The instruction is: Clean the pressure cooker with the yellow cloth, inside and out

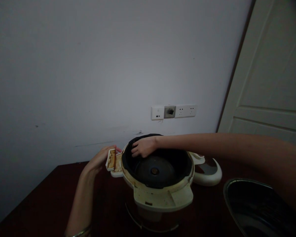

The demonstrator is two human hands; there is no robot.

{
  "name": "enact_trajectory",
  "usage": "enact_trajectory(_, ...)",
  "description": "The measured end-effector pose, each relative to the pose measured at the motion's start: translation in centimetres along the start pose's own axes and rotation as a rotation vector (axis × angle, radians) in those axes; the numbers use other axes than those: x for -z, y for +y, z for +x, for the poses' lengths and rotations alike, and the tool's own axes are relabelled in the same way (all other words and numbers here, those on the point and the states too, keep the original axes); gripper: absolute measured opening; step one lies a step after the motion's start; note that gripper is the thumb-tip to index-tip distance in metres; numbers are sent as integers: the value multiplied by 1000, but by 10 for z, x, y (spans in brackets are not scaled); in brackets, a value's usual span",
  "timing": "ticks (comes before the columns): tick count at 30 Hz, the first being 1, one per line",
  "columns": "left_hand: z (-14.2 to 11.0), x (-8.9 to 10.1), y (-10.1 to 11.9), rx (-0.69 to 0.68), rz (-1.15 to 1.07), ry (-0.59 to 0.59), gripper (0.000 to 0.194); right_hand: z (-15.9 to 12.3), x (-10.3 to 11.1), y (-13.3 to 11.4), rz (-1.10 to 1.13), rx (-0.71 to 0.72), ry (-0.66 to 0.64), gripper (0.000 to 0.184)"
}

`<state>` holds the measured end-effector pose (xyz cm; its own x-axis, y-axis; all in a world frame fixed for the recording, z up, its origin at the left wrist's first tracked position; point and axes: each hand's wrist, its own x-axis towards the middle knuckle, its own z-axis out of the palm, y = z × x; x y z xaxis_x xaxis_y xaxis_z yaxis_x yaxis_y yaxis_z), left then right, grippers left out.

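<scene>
A white rice cooker body [160, 197] with a dark round cavity stands on the table, its plastic stained yellow and brown. My left hand [102, 157] is at its left side, bent around the stained bracket [111, 159] that sticks out there; part of its fingers is hidden behind the bracket. Reaching in from the right across the cavity, my right hand [145, 147] has its fingers curled against the inner left wall. Whatever those fingers may hold is hidden. A round brownish piece [155, 171] sits in the centre of the cavity floor.
A white crescent-shaped part [209, 177] lies right of the cooker. At the lower right stands a dark pot [251, 204] with a shiny rim, under my right forearm. The dark red table [46, 194] meets a wall with sockets [174, 112]. A pale door [273, 75] is at the right.
</scene>
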<state>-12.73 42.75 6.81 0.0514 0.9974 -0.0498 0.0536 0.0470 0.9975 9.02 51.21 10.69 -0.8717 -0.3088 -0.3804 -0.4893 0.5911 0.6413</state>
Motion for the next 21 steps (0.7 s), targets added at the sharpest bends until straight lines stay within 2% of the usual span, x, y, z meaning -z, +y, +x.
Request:
enact_trajectory(4, -1, -3, -2, 45, -41, -98, 15, -29, 2, -6, 62, -237, -231, 22)
enact_trajectory(8, -3, -3, -2, 30, -40, -106, 15, -52, 18, -30, 254, -522, -513, 11)
enact_trajectory(13, 0, 1, -5, 2, -36, -78, 18, -56, 52, -60, 652, -779, -808, 28)
enact_trajectory(15, 1, 2, -6, 7, -32, -85, 17, -52, 61, -69, 892, -813, -837, 26)
enact_trajectory(17, 1, 2, -6, 0, -31, -88, 16, -45, 66, -77, 1239, -811, -809, 19)
enact_trajectory(19, -1, 1, -6, -15, -35, -92, 16, -32, 69, -84, 1617, -833, -702, 16)
enact_trajectory(21, -2, 0, -4, -25, -38, -101, 17, -13, 72, -86, 1919, -916, -504, 23)
